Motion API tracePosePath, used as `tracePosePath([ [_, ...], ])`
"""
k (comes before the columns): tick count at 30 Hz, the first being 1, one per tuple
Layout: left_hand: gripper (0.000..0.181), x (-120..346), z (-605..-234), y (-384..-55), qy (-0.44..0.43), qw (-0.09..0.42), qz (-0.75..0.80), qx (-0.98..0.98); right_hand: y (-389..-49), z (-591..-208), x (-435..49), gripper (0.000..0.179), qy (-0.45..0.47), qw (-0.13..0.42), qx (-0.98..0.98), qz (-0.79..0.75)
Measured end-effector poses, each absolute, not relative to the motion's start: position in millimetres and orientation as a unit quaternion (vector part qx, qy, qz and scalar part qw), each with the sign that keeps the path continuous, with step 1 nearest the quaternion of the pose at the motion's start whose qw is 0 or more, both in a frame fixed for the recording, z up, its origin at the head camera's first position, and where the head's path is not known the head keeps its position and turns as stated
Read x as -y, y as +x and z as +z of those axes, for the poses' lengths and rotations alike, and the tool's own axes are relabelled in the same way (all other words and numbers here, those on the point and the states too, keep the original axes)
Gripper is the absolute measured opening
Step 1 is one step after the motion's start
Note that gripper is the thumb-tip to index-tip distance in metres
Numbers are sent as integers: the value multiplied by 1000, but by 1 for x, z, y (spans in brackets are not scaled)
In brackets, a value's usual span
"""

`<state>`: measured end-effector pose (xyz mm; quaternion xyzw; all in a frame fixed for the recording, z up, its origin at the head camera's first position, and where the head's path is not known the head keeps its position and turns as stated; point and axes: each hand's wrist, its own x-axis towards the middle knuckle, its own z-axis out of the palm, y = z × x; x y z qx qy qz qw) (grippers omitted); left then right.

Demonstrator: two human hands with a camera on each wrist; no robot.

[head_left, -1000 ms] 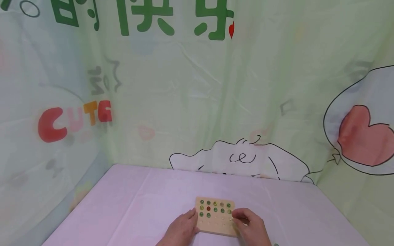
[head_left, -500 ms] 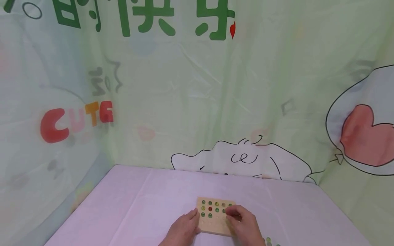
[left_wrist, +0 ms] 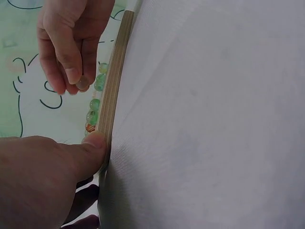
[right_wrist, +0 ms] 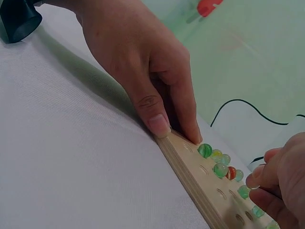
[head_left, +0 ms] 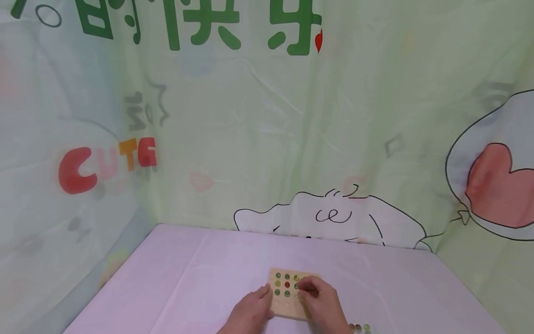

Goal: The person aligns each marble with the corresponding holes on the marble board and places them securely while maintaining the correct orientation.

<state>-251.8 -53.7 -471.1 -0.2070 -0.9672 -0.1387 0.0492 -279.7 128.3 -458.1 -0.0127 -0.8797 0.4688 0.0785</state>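
Observation:
A light wooden board [head_left: 285, 310] with rows of round hollows lies on the table, several glass marbles seated in its far rows. Most are green; a red one [head_left: 287, 285] and yellow ones stand among them. My left hand [head_left: 250, 310] grips the board's left end, thumb [left_wrist: 95, 140] against the near edge and fingers on the far side. Over the board, my right hand [head_left: 324, 301] pinches a clear marble [left_wrist: 82, 83] between thumb and fingertips. In the head view this hand covers the board's right part. Bare hollows show in the near rows in the right wrist view.
Several loose marbles [head_left: 359, 328] lie on the pale pink tabletop [head_left: 200, 273] to the right of my right hand. A printed curtain [head_left: 267, 139] closes off the back and sides. A dark object [right_wrist: 21, 19] shows at the right wrist view's upper left.
My right hand has moved left over the board, from its right edge toward the middle. Loose marbles at the lower right have come into view. My left hand keeps its grip.

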Motion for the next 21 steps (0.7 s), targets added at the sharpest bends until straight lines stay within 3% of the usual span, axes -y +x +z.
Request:
tracePosePath([
  [21,53,55,-469,-252,-223,70,-134,963,-285,-469,-118,30,-18,73,883,464],
])
